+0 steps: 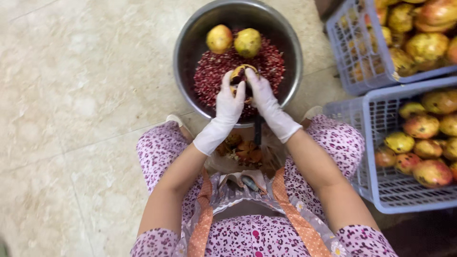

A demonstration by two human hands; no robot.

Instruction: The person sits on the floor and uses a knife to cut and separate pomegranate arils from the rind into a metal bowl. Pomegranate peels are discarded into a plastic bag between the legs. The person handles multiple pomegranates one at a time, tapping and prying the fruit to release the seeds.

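White-gloved left hand (228, 102) and right hand (263, 95) clench a split yellow-skinned pomegranate piece (240, 74) over the round steel bowl (186, 38), above the red seed heap (216, 71). Step judged: seed removal. Next move calls for thumbs working seeds loose. Two whole yellow pomegranates (233, 40) rest behind.

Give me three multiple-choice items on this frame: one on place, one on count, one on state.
1. Where is the opened fruit that the two hands hold?
A. over the metal bowl
B. in a crate
C. on the floor

2. How many whole fruits lie on the red seeds?
A. none
B. two
C. five

3. The left hand and right hand are:
A. bare
B. in white gloves
C. in black mitts

Key: 1 A, fruit held above the seeds; 2 B, two yellow ones at the bowl's far side; 3 B, white gloves reach past the wrists.
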